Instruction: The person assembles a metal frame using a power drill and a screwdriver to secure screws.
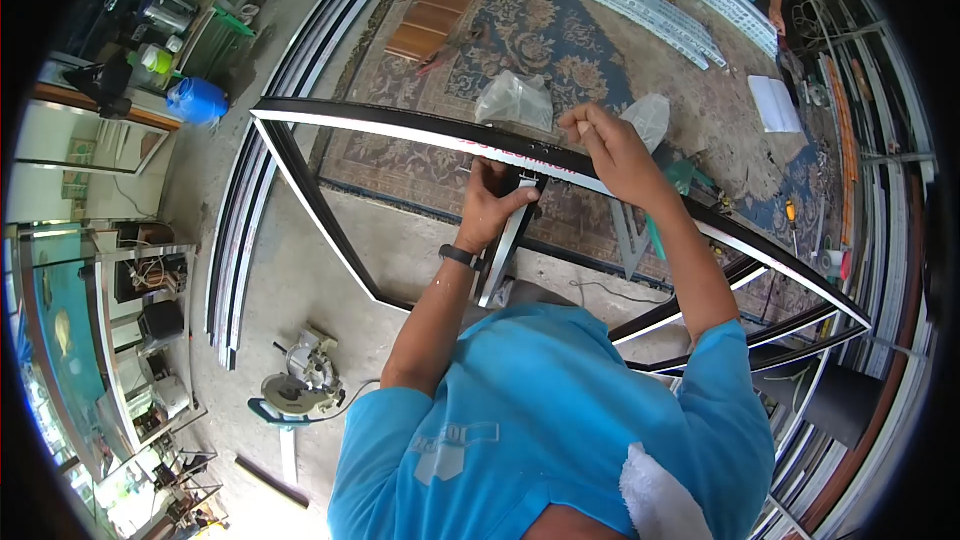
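A large black-and-white aluminium frame (390, 125) stands raised in front of my body, with red lettering along its upper bar. A short crossbar (510, 240) meets that bar near its middle. My left hand (488, 208), a dark band on its wrist, is closed at this joint, thumb against the crossbar and fingers at the upper bar. My right hand (615, 152) is just above the same bar, right of the joint. Its fingers are curled into a pinch; whatever they hold, if anything, is too small to make out.
A patterned rug (370, 155) lies beyond the frame with plastic bags (515, 100), brown panels (430, 25) and white perforated strips (650, 20). A mitre saw (300, 380) sits on the floor at left. Long profiles (235, 230) flank both sides. Another person's arm (777, 10) shows at upper right.
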### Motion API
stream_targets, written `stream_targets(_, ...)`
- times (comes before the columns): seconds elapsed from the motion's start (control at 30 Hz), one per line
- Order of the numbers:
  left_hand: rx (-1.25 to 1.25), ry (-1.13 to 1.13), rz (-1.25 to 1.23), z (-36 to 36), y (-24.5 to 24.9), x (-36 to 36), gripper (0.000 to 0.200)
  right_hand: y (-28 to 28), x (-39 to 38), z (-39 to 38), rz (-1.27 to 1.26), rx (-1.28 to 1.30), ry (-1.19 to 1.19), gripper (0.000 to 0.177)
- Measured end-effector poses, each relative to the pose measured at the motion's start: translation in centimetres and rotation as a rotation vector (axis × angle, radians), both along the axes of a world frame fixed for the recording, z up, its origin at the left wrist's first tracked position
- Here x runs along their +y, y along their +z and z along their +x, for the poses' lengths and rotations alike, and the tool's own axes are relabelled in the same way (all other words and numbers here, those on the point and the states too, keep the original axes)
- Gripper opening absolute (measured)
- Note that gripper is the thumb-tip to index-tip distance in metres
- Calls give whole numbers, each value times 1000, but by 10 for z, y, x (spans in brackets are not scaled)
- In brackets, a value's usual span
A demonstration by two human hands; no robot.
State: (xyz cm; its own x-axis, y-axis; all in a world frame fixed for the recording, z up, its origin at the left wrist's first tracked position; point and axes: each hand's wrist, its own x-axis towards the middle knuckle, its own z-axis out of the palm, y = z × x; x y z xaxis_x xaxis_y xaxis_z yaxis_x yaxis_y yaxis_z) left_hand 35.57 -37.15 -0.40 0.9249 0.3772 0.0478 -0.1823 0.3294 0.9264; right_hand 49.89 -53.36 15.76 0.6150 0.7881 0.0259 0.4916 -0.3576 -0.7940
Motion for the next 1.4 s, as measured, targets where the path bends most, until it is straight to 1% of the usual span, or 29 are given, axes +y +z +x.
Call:
stream_targets(0.03, 58, -36, 110, 1, 24, 4, 67, -9, 2, 3, 71, 66, -2, 20)
stream_targets(0.07, 76, -76, 67, 2, 23, 7, 65, -15, 4, 6, 143, 126, -7, 19)
stream_targets(0.13, 103, -155, -33, 5, 19, 9, 59, -21, 8, 9, 194, 203, -13, 18)
stream_targets(0.17, 109, -150, -61, 6, 20, 11, 49, -22, 10, 11, 218, 239, -17, 18)
stream_targets(0.27, 131, -203, -58, 11, 22, 19, 41, -22, 15, 12, 121, 269, -60, 16)
stream_targets(0.37, 141, -207, -74, 12, 20, 20, 38, -23, 21, 9, 182, 426, -125, 15)
stream_targets(0.47, 156, -232, -74, 16, 24, 21, 37, -27, 24, 8, 164, 357, -145, 16)
stream_targets(0.57, 159, -284, -79, 16, 33, 26, 36, -36, 27, 5, 173, 354, -160, 17)
stream_targets(0.67, 112, -295, -137, 20, 35, 20, 36, -37, 31, 4, 72, 302, -221, 17)
stream_targets(0.7, 103, -291, -137, 20, 35, 20, 36, -36, 32, 2, 86, 357, -230, 16)
stream_targets(0.8, 107, -321, -175, 19, 34, 19, 37, -33, 34, 2, 38, 217, -165, 15)
stream_targets(0.87, 102, -339, -163, 22, 30, 21, 38, -34, 33, 4, 45, 232, -167, 15)
stream_targets(1.0, 53, -276, -161, 22, 22, 14, 38, -26, 32, 1, 15, 245, -188, 17)
stream_targets(1.1, 67, -290, -157, 21, 29, 17, 36, -34, 30, 3, 62, 359, -204, 18)
stream_targets(1.2, 135, -297, -137, 19, 30, 19, 41, -28, 33, -1, 110, 303, -178, 18)
stream_targets(1.33, 93, -247, -102, 20, 29, 14, 40, -26, 33, -1, 156, 256, -121, 17)
stream_targets(1.37, 126, -258, -112, 21, 29, 15, 40, -27, 33, 1, 166, 253, -101, 16)
stream_targets(1.4, 78, -236, -128, 21, 29, 13, 37, -28, 34, 2, 178, 250, -79, 15)
